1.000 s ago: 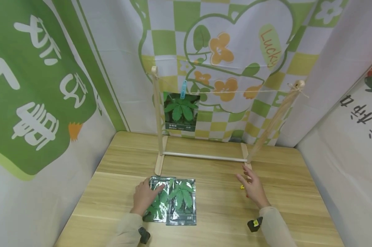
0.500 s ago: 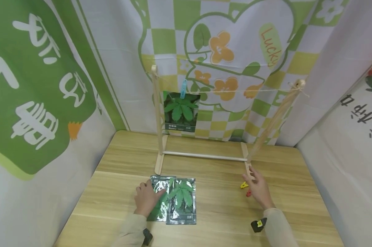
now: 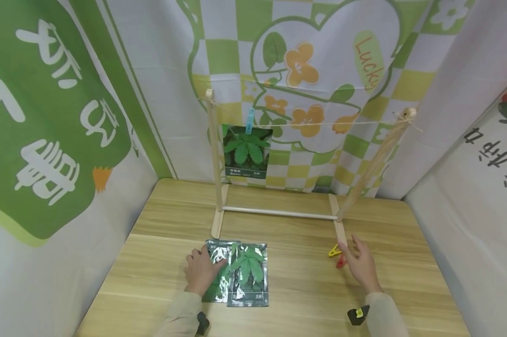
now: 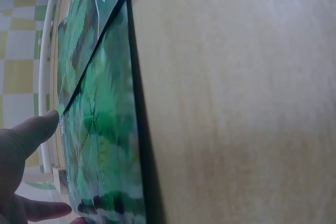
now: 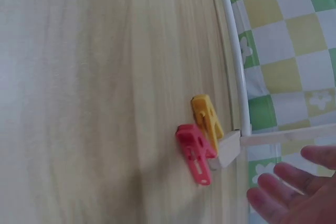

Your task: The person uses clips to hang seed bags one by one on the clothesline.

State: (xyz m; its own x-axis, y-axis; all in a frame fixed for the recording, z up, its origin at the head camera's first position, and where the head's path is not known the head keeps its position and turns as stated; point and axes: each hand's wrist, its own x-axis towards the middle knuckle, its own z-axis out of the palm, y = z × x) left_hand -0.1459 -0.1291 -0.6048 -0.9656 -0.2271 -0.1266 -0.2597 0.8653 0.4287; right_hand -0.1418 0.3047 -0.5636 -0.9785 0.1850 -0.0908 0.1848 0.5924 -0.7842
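Note:
Two glossy packets with green leaf pictures lie overlapping on the table, the right packet (image 3: 249, 276) partly over the left packet (image 3: 217, 252). My left hand (image 3: 201, 270) is over the left packet's outer edge, thumb and fingers spread; in the left wrist view its thumb (image 4: 39, 127) reaches toward the packets' edge. My right hand (image 3: 363, 267) hovers beside a red clothespin (image 5: 196, 153) and a yellow clothespin (image 5: 206, 119), fingers apart and holding nothing. A third leaf packet (image 3: 246, 152) hangs from a string (image 3: 320, 124) by a blue clothespin (image 3: 250, 121).
The string runs between the left post (image 3: 215, 154) and right post (image 3: 373, 166) of a wooden stand. A white rod (image 3: 278, 213) joins the stand's feet near the table (image 3: 295, 276)'s back. Printed curtains (image 3: 219, 56) enclose the back and sides.
My right hand has moved right and nearer the front, bringing the yellow and red clothespins into fuller view. My left hand has shifted slightly right over the left packet.

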